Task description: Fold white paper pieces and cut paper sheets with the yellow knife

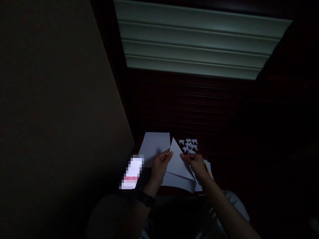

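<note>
The room is very dark. A plain brown-gray wall (57, 86) stands on the left. On the far side, wide pale slats (199, 44) catch dim light above dark reddish slats (189, 103). The right side is almost black.

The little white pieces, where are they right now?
In the head view, the little white pieces lie clustered below the middle, a bit right of centre, just beyond the right hand and right of the folded paper's pointed tip.
</note>
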`<state>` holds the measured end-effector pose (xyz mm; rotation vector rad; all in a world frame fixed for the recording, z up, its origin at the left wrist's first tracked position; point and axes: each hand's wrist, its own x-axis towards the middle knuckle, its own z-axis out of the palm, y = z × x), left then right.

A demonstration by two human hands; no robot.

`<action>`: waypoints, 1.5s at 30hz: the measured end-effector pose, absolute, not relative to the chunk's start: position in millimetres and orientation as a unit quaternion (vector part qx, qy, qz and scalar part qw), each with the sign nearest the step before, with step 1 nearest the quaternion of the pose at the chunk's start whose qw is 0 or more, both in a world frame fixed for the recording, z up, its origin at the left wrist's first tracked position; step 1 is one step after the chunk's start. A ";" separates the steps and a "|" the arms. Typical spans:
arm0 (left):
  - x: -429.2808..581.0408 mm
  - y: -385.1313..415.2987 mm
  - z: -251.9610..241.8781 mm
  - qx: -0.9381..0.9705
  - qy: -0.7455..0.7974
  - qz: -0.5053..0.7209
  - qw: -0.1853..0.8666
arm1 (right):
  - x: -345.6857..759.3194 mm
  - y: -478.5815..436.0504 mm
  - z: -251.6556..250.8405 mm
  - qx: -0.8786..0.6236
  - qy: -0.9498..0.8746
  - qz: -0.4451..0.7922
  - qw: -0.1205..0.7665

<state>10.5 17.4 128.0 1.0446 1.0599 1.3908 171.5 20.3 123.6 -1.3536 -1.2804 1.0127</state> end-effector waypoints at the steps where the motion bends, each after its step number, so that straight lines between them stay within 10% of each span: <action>1: 9.0 19.6 128.7 0.432 0.438 0.577 0.537 | 170.5 19.4 125.8 -0.556 -0.534 0.416 0.483; 45: -2.0 26.6 141.3 0.414 0.426 0.535 0.600 | 182.5 3.3 126.2 -0.506 -0.568 0.511 0.400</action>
